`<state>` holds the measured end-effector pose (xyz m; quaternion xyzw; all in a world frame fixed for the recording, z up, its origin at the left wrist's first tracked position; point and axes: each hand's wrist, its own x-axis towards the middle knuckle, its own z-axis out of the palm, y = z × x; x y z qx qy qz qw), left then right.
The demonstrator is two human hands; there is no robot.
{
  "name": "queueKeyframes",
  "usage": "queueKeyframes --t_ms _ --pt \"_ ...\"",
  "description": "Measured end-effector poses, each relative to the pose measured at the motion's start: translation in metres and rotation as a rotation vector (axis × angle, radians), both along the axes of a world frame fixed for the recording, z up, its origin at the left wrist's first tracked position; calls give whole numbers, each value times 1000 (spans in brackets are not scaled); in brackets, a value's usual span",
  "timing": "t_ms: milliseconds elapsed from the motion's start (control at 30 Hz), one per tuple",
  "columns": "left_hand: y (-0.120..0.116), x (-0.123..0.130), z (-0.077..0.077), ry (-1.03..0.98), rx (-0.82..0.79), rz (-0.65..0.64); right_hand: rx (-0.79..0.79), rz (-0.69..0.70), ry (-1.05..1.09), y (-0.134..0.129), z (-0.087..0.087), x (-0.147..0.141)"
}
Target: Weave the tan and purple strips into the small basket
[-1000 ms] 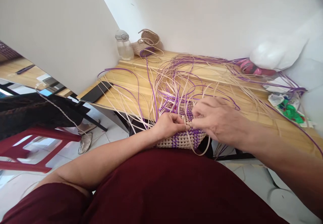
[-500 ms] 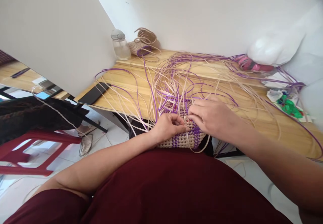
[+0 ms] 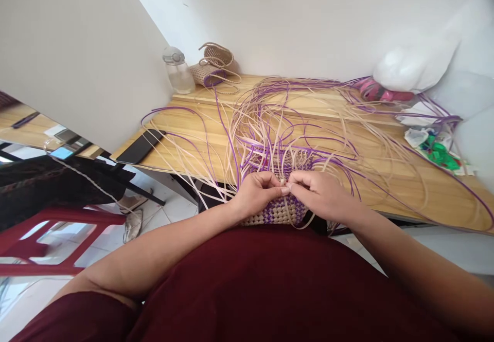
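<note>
Table (image 3: pixel 181 118), one, pale wood, its near edge running just in front of me.

Stool (image 3: pixel 87 216), one, red, on the floor beyond the table's left end.

Strands (image 3: pixel 266 90), many, beige and purple, loose; they spread from the upper part of the woven piece (image 3: pixel 278 216) toward the table's far edge and right end, a few trailing over the near edge toward the left.

Plastic bag (image 3: pixel 411 69), one, white, puffed, at the far right corner.

Woven piece, as above, one, beige with purple patterning, at the middle of the near edge, its lower part against my shirt; what bears its weight I cannot tell.

My left hand (image 3: pixel 257 195), one, thumb and forefinger pinched together on the woven piece.

My right hand (image 3: pixel 322 193), one, thumb and forefinger closed on a pale strip (image 3: pixel 306 222), their tips meeting those of my left; the strip's loop hangs below.

Small basket (image 3: pixel 203 76), one, beige, purple-rimmed, lying at the far left corner.

Bottle (image 3: pixel 179 77), one, clear, grey-lidded, upright just beside the basket.

Phone (image 3: pixel 133 150), one, black, flat at the near left corner.

Wrapper (image 3: pixel 442 156), one, green, crumpled, toward the right end.
</note>
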<state>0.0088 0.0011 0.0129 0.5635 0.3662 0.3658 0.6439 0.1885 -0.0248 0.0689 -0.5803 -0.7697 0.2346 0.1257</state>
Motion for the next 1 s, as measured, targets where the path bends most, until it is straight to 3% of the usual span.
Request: queueKeyframes --t_ms 200,400,467,567,633,767,900,1000 --pt "0 5 -3 -36 -159 42 -188 -1 176 8 -6 7" --pt "-1 5 -3 -90 -176 81 -152 6 127 5 -8 13" --pt "-1 4 -2 -37 -192 79 -9 -9 22 -2 -8 17" --pt "0 3 -1 17 -196 95 453 -42 -75 -16 -9 16" --pt "0 3 -1 26 -171 104 629 17 -90 -25 -12 12" --pt "1 5 -2 -24 -156 119 403 219 -65 -33 -17 1" --pt "2 2 -2 -78 -208 88 247 130 45 -32 -15 4" --pt "2 0 -2 -93 -246 78 328 36 28 -33 -15 11"
